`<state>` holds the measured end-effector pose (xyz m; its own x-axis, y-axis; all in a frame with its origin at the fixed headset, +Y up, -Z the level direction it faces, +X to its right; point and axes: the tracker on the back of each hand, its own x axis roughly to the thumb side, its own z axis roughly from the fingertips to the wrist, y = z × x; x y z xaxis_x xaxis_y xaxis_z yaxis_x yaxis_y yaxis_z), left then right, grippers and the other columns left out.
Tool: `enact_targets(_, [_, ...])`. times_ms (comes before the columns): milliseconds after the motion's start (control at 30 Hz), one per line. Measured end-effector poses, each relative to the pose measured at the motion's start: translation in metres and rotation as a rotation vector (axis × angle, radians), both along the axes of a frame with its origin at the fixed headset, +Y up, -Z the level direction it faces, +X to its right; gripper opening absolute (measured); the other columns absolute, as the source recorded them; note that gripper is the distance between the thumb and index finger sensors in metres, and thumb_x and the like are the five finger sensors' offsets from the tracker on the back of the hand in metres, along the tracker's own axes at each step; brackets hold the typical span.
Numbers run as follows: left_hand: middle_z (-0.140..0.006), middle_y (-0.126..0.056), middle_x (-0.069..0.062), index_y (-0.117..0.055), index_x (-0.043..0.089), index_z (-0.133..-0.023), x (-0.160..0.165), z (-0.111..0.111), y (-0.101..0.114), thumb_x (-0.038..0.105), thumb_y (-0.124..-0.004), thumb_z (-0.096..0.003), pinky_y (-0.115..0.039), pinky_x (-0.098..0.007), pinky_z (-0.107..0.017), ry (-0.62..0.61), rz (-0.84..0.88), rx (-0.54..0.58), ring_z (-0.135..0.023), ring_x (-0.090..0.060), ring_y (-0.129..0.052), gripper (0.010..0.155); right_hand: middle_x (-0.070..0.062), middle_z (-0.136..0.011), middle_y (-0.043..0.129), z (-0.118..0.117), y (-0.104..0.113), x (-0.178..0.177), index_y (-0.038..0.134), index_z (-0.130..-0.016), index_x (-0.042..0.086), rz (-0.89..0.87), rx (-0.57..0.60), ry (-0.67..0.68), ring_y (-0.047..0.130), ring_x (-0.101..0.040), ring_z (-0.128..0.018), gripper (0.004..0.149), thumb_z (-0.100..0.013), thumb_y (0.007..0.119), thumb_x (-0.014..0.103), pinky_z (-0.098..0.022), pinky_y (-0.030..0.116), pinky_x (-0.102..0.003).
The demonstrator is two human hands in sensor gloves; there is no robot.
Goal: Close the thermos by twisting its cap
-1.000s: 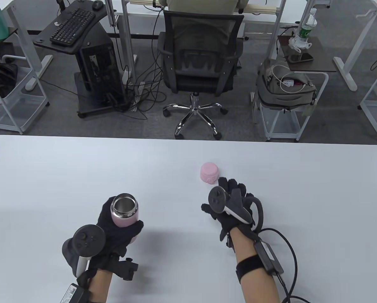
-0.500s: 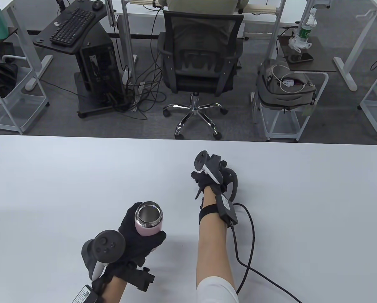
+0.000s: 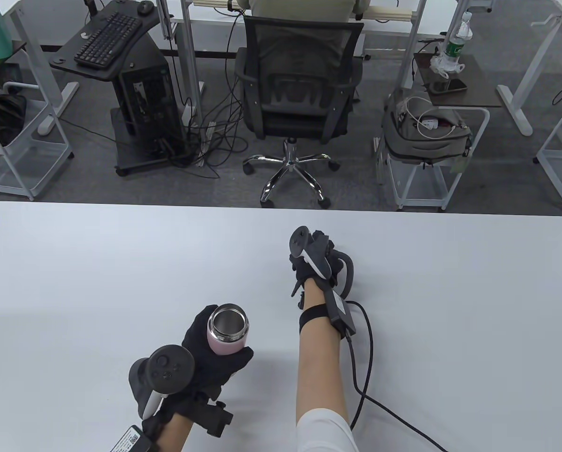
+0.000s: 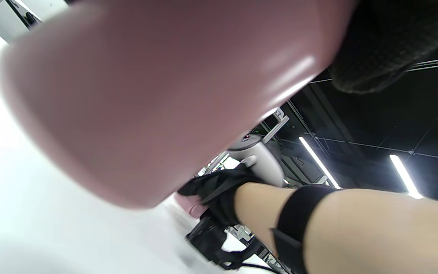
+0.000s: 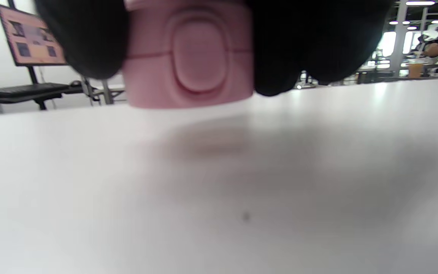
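My left hand [image 3: 215,358] grips the pink thermos [image 3: 228,329] around its body and holds it upright, its steel mouth open. In the left wrist view the thermos body [image 4: 146,95] fills the frame, lifted off the table. My right hand [image 3: 316,261] is over the pink cap and hides it in the table view. In the right wrist view my fingers [image 5: 310,42] grip the cap [image 5: 188,57] on both sides, its lower edge at or just above the white table. The cap also shows small in the left wrist view [image 4: 188,201].
The white table [image 3: 450,306] spreads wide around both hands. A cable [image 3: 365,376] trails from my right wrist toward the table's near edge. An office chair [image 3: 299,94] and carts stand on the floor beyond the far edge.
My right hand reached forward and closed over the cap, which now is covered. My left hand moved the thermos right and slightly nearer.
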<state>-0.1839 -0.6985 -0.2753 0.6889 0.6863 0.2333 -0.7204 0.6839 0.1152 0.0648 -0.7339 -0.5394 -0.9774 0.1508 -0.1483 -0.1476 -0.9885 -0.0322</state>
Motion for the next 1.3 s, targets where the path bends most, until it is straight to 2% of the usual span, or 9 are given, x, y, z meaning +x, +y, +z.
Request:
enact_targets(67, [-0.113,-0.041,-0.014,-0.021,0.02,-0.111,0.0,0.0,0.0,0.077,-0.085,-0.0188,-0.068,-0.053,-0.069,0.003,-0.003,-0.001,-0.098,-0.036,-0.056,0.126,-0.031,-0.105,0.065,0.011,0.028,0.004,0.041,-0.115,-0.002,-0.041,0.061,0.093,0.081,-0.05,-0.082,0.086,-0.056,0.076,0.052,-0.059,0.071,-0.064])
enact_targets(167, [-0.114,-0.041,-0.015,-0.022,0.019,-0.111,0.0,0.0,-0.001,0.076,-0.085,-0.0191,-0.069,-0.052,-0.07,0.006,0.014,-0.011,-0.098,-0.036,-0.057,0.126,-0.031,-0.105,0.066,0.047,0.079,0.007,0.042,-0.115,-0.001,-0.142,0.125,0.303,0.082,-0.051,-0.082,0.086,-0.056,0.077,0.051,-0.059,0.071,-0.065])
enact_targets(267, [-0.115,-0.041,-0.015,-0.022,0.019,-0.111,0.003,0.0,-0.008,0.075,-0.086,-0.0192,-0.069,-0.051,-0.07,-0.009,0.02,-0.042,-0.099,-0.036,-0.057,0.126,-0.032,-0.105,0.068,0.107,0.131,0.007,0.044,-0.116,-0.002,-0.208,0.175,0.549,0.083,-0.051,-0.082,0.087,-0.056,0.078,0.051,-0.059,0.072,-0.065])
enact_targets(300, [-0.116,-0.04,-0.009,-0.022,0.019,-0.112,0.005,0.001,-0.012,0.074,-0.087,-0.0193,-0.069,-0.052,-0.07,-0.013,0.005,-0.053,-0.099,-0.036,-0.057,0.126,-0.032,-0.105,0.068,0.128,0.146,0.007,0.045,-0.116,-0.002,-0.236,0.179,0.625,0.083,-0.052,-0.082,0.087,-0.056,0.079,0.051,-0.059,0.072,-0.065])
enact_targets(400, [-0.116,-0.041,-0.013,-0.023,0.018,-0.112,0.011,0.001,-0.021,0.073,-0.087,-0.0194,-0.069,-0.052,-0.069,-0.029,-0.036,-0.082,-0.099,-0.037,-0.057,0.125,-0.034,-0.105,0.07,0.173,0.169,0.003,0.047,-0.116,-0.003,-0.291,0.131,0.799,0.084,-0.053,-0.082,0.086,-0.055,0.082,0.048,-0.058,0.073,-0.066])
enact_targets(533, [-0.116,-0.041,-0.013,-0.022,0.018,-0.112,0.018,0.001,-0.026,0.072,-0.087,-0.0197,-0.068,-0.052,-0.07,-0.048,-0.063,-0.103,-0.099,-0.037,-0.056,0.125,-0.033,-0.105,0.07,0.213,0.178,-0.006,0.048,-0.116,-0.002,-0.258,0.106,0.948,0.085,-0.054,-0.082,0.086,-0.054,0.083,0.047,-0.058,0.074,-0.066])
enact_targets(667, [-0.116,-0.041,-0.013,-0.023,0.018,-0.112,0.023,0.003,-0.026,0.072,-0.087,-0.0198,-0.068,-0.052,-0.07,-0.064,-0.099,-0.098,-0.099,-0.037,-0.056,0.125,-0.034,-0.107,0.069,0.229,0.175,-0.019,0.047,-0.116,-0.003,-0.257,0.029,1.026,0.084,-0.054,-0.084,0.085,-0.055,0.083,0.044,-0.059,0.074,-0.066])
enact_targets(1133, [-0.117,-0.041,-0.011,-0.023,0.018,-0.112,0.029,0.007,-0.021,0.071,-0.088,-0.0198,-0.067,-0.052,-0.07,-0.106,-0.102,-0.073,-0.1,-0.036,-0.056,0.124,-0.031,-0.107,0.069,0.235,0.157,-0.043,0.048,-0.115,0.0,-0.156,-0.035,1.105,0.085,-0.049,-0.088,0.081,-0.054,0.085,0.037,-0.061,0.075,-0.063])
enact_targets(1300, [-0.117,-0.041,-0.012,-0.024,0.018,-0.112,0.026,0.006,-0.021,0.071,-0.088,-0.0191,-0.068,-0.052,-0.069,-0.091,-0.096,-0.078,-0.099,-0.037,-0.057,0.125,-0.03,-0.106,0.071,0.233,0.155,-0.045,0.049,-0.115,0.001,-0.14,0.001,1.086,0.088,-0.045,-0.086,0.08,-0.055,0.085,0.04,-0.062,0.077,-0.06])
